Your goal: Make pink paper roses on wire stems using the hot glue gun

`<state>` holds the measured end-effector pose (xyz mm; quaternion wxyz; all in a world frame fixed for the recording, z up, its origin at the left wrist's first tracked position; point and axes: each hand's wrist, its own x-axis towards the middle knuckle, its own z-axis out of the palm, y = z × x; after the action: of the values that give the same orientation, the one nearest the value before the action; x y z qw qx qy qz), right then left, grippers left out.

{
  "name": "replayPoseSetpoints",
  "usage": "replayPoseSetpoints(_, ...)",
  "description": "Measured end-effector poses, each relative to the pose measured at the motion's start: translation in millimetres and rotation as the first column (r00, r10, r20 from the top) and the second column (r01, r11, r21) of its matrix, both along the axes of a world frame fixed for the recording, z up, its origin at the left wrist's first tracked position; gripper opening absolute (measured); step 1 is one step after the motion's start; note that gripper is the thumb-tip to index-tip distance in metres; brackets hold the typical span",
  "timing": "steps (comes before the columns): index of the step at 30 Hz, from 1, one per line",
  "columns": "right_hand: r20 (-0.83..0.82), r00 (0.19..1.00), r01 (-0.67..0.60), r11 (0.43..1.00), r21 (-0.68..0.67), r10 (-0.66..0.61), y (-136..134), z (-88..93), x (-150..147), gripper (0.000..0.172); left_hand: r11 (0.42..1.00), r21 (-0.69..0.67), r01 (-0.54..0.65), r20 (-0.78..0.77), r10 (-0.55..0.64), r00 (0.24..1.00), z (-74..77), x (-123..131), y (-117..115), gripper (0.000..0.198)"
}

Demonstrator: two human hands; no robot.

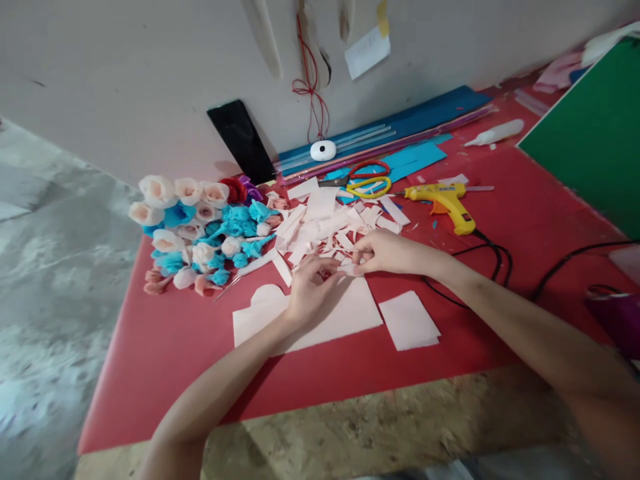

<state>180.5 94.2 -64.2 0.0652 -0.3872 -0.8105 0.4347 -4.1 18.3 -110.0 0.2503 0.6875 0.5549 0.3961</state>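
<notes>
My left hand (311,288) is over a large pale pink paper sheet (355,307), its fingers curled and its thumb reaching towards a small pale paper piece (347,268). From the other side my right hand (376,252) pinches the same piece between thumb and fingers. Just beyond both hands spreads a heap of pale paper scraps (320,223). A rounded paper petal shape (267,294) lies at the upper left of the sheet. To the right rests a small stack of cut paper rectangles (410,321).
Crepe-paper flowers (200,233) in white, blue and pink crowd the left. Behind the scraps are scissors (370,187) and a yellow glue gun (445,202), whose black cable (493,250) loops to the right. A black phone (243,141) leans on the wall; a green board (595,133) stands right.
</notes>
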Motion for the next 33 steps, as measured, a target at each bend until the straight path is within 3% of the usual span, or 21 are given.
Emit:
replayPoseSetpoints(4,0.051,0.998,0.022,1.0,0.019,-0.023,4.2,2.5,2.4,0.013,1.0,-0.027,-0.011,0.011,0.012,1.0,3.8,0.1,1.6,0.006)
replayPoseSetpoints(7,0.117,0.993,0.023,0.999,0.03,-0.026,7.7,-1.2,3.6,0.018,0.996,-0.069,0.064,0.01,-0.063,0.998,21.7,-1.6,1.8,0.005)
replayPoseSetpoints(9,0.176,0.984,0.016,0.999,0.028,-0.021,8.9,-4.9,4.1,0.023,0.97,-0.134,0.203,-0.006,-0.205,0.979,39.1,-3.0,-0.9,0.006)
replayPoseSetpoints(11,0.236,0.971,0.023,0.999,0.029,-0.029,8.4,-7.7,4.3,0.026,0.909,-0.214,0.358,-0.033,-0.373,0.927,54.3,-4.0,-5.8,0.005)
replayPoseSetpoints(13,0.287,0.957,0.038,0.999,0.036,-0.047,6.7,-9.0,4.4,0.027,0.872,-0.266,0.41,-0.097,-0.447,0.889,61.9,-4.8,-11.0,0.009)
replayPoseSetpoints(14,0.308,0.95,0.047,0.998,0.041,-0.058,5.5,-9.2,4.3,0.027,0.859,-0.304,0.412,-0.188,-0.478,0.858,62.4,-5.0,-12.9,0.01)
replayPoseSetpoints(17,0.343,0.935,0.067,0.996,0.059,-0.084,2.4,-8.7,4.3,0.028,0.855,-0.327,0.402,-0.27,-0.492,0.828,55.4,-5.6,-14.7,0.015)
replayPoseSetpoints(21,0.333,0.939,0.064,0.996,0.063,-0.081,1.2,-6.4,4.7,0.027,0.864,-0.316,0.392,-0.281,-0.48,0.831,48.5,-4.9,-12.1,0.019)
replayPoseSetpoints(28,0.25,0.968,-0.011,0.998,-0.057,0.024,1.8,-8.3,1.0,0.024,0.867,-0.307,0.391,-0.285,-0.476,0.832,53.4,-2.1,-15.2,0.017)
replayPoseSetpoints(33,0.221,0.974,-0.02,0.99,-0.142,0.052,-0.9,-11.5,-3.9,0.026,0.873,-0.32,0.368,-0.282,-0.459,0.843,41.4,-3.3,-15.2,0.015)
